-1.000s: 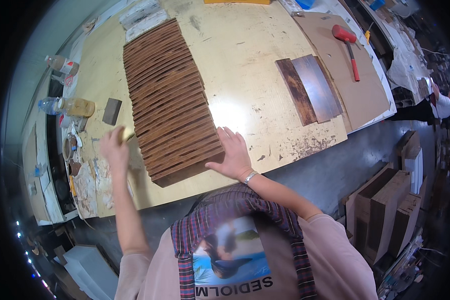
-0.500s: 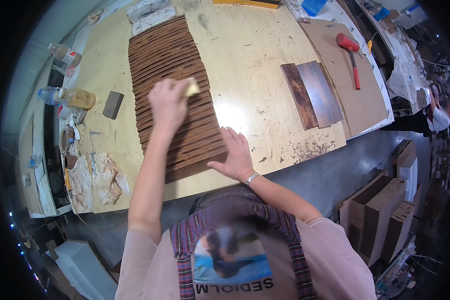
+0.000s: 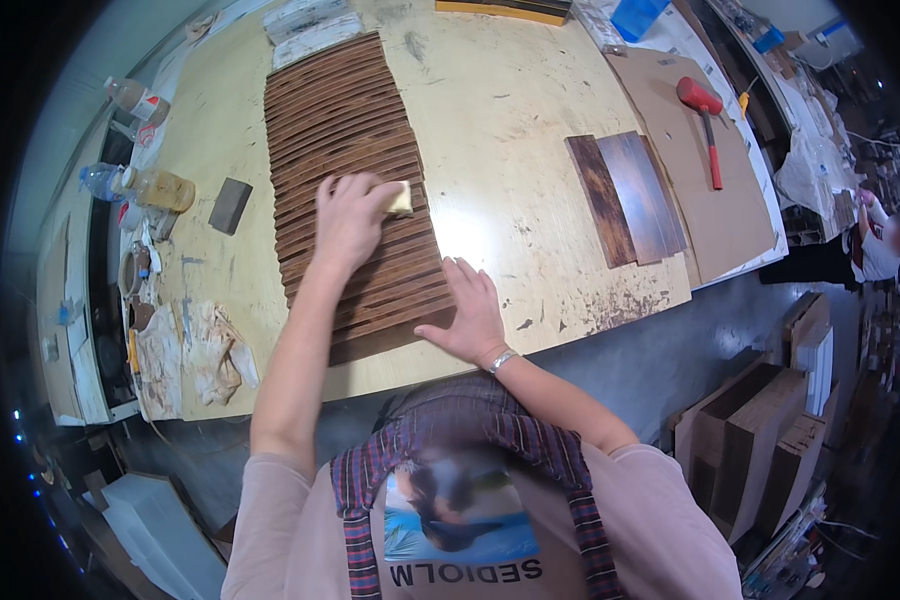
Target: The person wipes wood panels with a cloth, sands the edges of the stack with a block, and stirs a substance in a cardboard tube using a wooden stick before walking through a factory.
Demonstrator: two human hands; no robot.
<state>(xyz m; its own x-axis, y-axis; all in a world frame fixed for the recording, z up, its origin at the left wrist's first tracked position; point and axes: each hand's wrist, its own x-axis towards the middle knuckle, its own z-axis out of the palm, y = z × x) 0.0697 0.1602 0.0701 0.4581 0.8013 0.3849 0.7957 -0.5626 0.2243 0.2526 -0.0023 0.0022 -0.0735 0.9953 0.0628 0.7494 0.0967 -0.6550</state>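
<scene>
A row of dark brown wooden strips (image 3: pixel 345 110) lies side by side on the pale worktable, each strip running left to right. My left hand (image 3: pixel 348 222) is closed on a small pale yellow pad (image 3: pixel 400 198), holding it against the strips near their right ends; whether it is a sponge or a folded abrasive cannot be made out. Along the right edge of the near strips rests my right hand (image 3: pixel 473 312), fingers stretched out and thumb spread over the nearest strip. It holds nothing.
Left of the strips sit a grey-brown block (image 3: pixel 230 206), bottles (image 3: pixel 158 189) and a stained cloth glove (image 3: pixel 218 350). On the right are dark boards (image 3: pixel 638 195) and a red mallet (image 3: pixel 707 120) on cardboard (image 3: pixel 740 205). Another person (image 3: pixel 875 245) stands far right.
My left hand has moved slightly right and nearer across the strips with the pad. My right hand stays at the strips' edge.
</scene>
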